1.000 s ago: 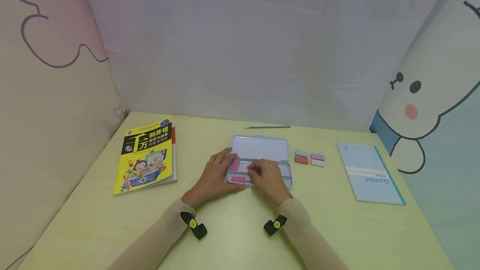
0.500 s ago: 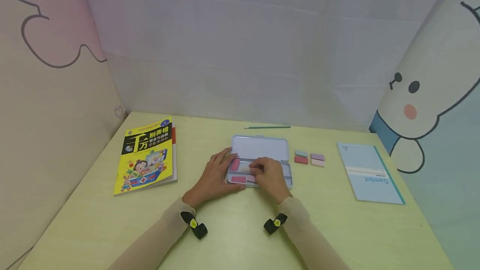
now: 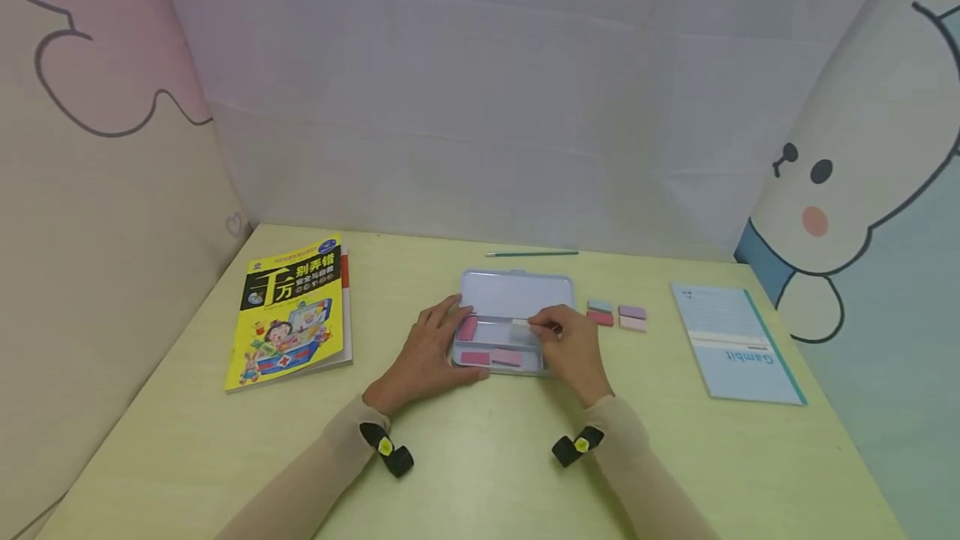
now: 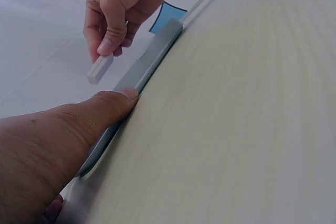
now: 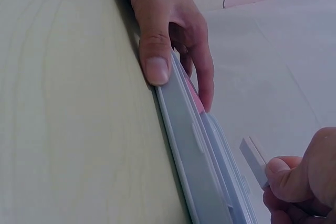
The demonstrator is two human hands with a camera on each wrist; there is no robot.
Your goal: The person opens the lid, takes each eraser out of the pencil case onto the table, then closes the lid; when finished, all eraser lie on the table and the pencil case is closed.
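A pale tin pencil case (image 3: pixel 517 294) lies with its lid laid back. My left hand (image 3: pixel 427 348) grips its left end, thumb on the front wall and fingers toward the back. Inside, a pink eraser (image 3: pixel 468 328) stands at the left of the rear compartment. A second pink eraser (image 3: pixel 475 358) and a lighter pink eraser (image 3: pixel 507 357) lie side by side along the front. Between thumb and fingers, my right hand (image 3: pixel 573 348) pinches a white-grey eraser (image 5: pixel 254 161), held over the right half of the case.
Just right of the case sit several small erasers (image 3: pixel 632 324) in two rows. A green pencil (image 3: pixel 532 254) lies behind it. At the left is a yellow book (image 3: pixel 292 315), at the right a light blue notebook (image 3: pixel 738 344). A white sheet (image 3: pixel 450 107) hangs behind the table.
My right hand has moved right, carrying the white-grey eraser from the middle of the case; the lighter pink eraser now shows fully. My left hand keeps its hold.
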